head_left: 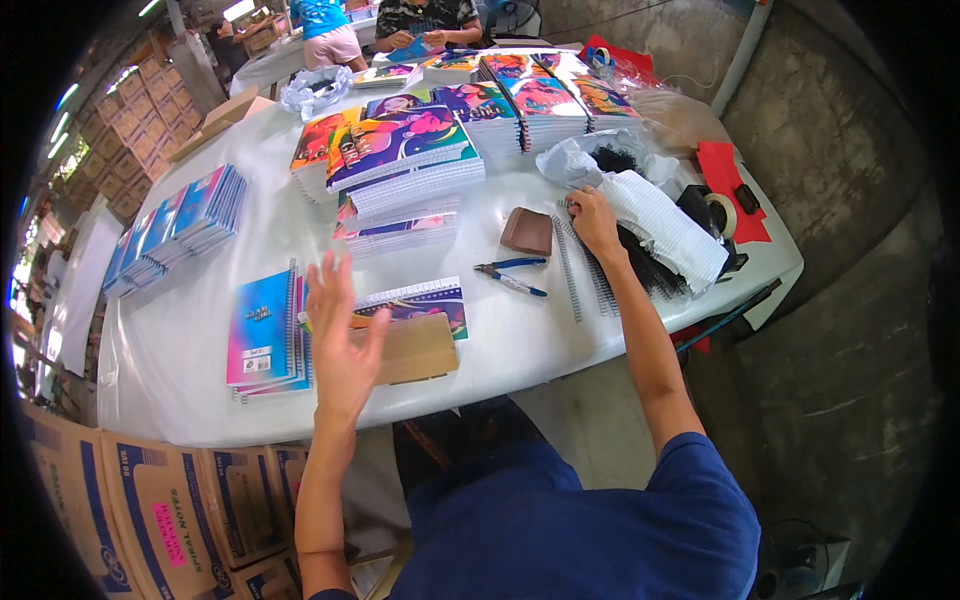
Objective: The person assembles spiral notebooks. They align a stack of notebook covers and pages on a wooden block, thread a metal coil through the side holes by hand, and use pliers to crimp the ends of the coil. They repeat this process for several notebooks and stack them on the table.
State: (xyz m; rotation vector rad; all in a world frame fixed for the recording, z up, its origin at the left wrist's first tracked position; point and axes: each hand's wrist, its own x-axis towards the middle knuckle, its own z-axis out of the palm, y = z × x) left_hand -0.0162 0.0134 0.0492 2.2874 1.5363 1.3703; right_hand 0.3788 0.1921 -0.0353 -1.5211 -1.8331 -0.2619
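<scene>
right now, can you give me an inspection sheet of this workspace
surface: white table, mostly covered
job's things: brown card on a colourful notebook; spiral wires by the right hand; pliers between
clutter: notebook stacks, blue notebook, brown pad, plastic wrap, tape roll
hands: left hand open, raised over the card; right hand on the wires
cables: nothing seen
surroundings: cartons below the table, people at the far end, concrete floor
</scene>
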